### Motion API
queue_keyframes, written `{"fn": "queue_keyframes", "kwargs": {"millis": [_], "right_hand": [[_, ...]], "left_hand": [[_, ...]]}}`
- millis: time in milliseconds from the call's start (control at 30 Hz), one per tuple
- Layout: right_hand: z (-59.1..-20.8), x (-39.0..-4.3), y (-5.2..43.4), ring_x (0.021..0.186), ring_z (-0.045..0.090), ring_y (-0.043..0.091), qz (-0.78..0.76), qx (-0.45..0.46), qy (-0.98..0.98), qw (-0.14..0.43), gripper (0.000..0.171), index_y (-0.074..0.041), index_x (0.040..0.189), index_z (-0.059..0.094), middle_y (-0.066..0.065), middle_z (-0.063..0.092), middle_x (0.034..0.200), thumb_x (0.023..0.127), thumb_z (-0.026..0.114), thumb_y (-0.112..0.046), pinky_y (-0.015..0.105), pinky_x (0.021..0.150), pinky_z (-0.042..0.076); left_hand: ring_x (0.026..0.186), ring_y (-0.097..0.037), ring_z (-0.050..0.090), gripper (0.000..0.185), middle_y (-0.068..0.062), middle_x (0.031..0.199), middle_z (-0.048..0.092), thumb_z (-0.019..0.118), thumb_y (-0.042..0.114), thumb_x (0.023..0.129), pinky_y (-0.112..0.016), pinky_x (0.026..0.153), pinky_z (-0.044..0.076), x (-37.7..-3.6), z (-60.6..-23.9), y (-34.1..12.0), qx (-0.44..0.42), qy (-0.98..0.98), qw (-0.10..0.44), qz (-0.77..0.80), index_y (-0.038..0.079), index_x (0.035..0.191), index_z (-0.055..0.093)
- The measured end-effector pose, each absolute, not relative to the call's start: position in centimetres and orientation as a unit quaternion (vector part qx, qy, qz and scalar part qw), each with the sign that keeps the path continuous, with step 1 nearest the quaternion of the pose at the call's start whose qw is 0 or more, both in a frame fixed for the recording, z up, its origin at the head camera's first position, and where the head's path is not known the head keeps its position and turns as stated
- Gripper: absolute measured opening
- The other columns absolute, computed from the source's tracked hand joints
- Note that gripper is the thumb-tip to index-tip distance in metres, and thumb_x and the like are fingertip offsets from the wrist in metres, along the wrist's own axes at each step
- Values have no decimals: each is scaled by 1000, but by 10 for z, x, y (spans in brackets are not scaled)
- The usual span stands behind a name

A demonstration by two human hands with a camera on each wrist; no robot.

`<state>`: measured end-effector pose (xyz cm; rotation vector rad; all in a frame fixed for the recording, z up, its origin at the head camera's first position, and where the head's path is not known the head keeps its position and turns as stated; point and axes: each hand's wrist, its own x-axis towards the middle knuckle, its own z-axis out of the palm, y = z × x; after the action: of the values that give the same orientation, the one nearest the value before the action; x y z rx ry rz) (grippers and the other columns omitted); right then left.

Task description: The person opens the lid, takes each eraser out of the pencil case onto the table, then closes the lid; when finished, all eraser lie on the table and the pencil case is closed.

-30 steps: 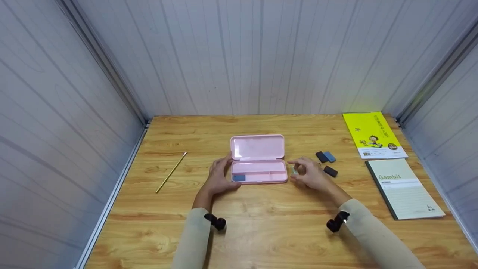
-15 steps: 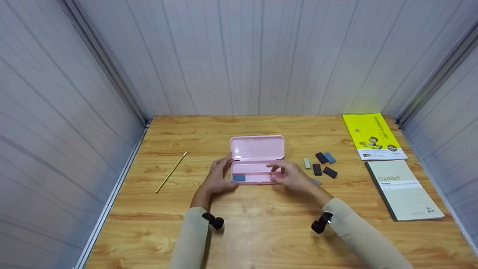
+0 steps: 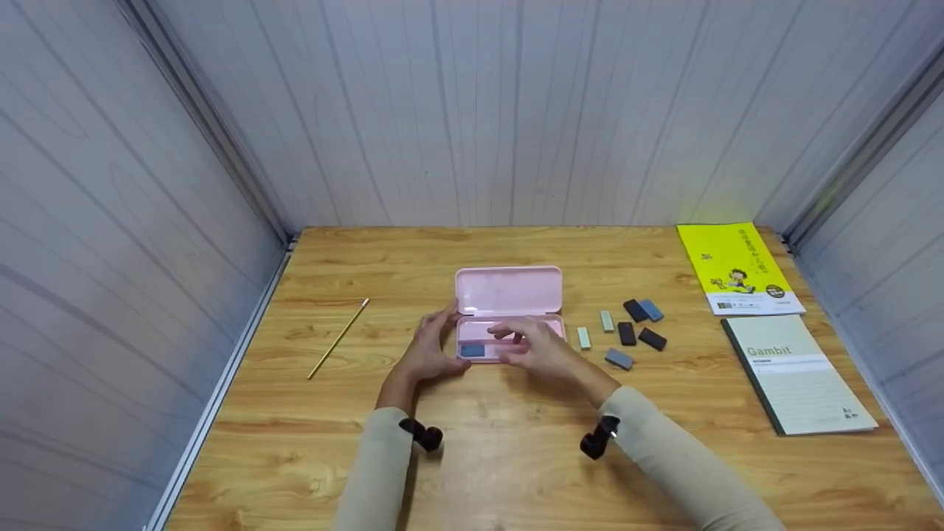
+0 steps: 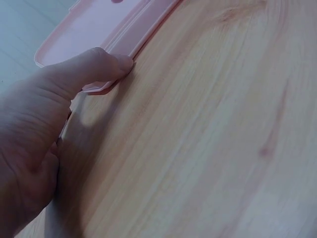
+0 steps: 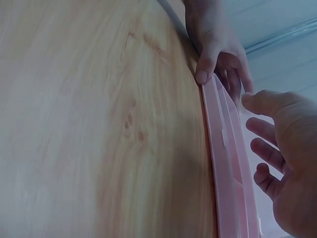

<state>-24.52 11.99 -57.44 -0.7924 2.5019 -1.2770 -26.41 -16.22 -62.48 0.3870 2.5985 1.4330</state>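
A pink pencil case [image 3: 509,291] lies with its lid open in the middle of the table. My left hand [image 3: 429,351] grips its left end, thumb at the front edge, also visible in the left wrist view. Inside the front compartment, at the left, is a blue eraser [image 3: 472,350]. Over the case hovers my right hand [image 3: 542,348], fingers loosely bent, apart from the thumb and holding nothing in the right wrist view. It hides part of the compartments. A pale green eraser [image 3: 583,338] lies just right of the case.
Right of the case lie another pale green eraser [image 3: 606,321], a grey eraser [image 3: 619,358], several black ones including one [image 3: 627,333], and a blue one [image 3: 651,310]. A gold pencil [image 3: 338,339] is at left. A yellow booklet [image 3: 726,258] and a notebook [image 3: 800,376] lie at right.
My right hand has left the pale green eraser beside the case and moved left over the compartments. The erasers it covered now show. My left hand has stayed on the case.
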Motion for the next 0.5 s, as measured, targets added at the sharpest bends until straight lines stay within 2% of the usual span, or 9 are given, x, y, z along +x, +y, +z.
{"fn": "queue_keyframes", "kwargs": {"millis": [133,333,500], "right_hand": [[-578,-246,111,130,71,37,-430,-277,850,125,48,-9,150,70,17,73,148,103,78,-7,57,115,59],[-584,-247,102,125,69,36,-419,-287,853,119,48,-8,147,72,18,75,140,100,79,-7,54,111,60],[-589,-250,98,121,75,36,-414,-307,850,108,47,-6,145,72,16,79,141,99,81,-6,50,108,62]], "left_hand": [[161,-41,38,126,-14,165,62,101,15,74,-67,139,28,-264,-625,-162,134,862,69,484,17,179,31],[160,-42,39,126,-16,163,64,101,12,73,-68,138,28,-264,-624,-162,141,862,60,484,14,178,33],[160,-42,39,126,-14,162,67,101,15,73,-69,137,30,-265,-624,-163,149,869,58,468,13,179,32]]}}
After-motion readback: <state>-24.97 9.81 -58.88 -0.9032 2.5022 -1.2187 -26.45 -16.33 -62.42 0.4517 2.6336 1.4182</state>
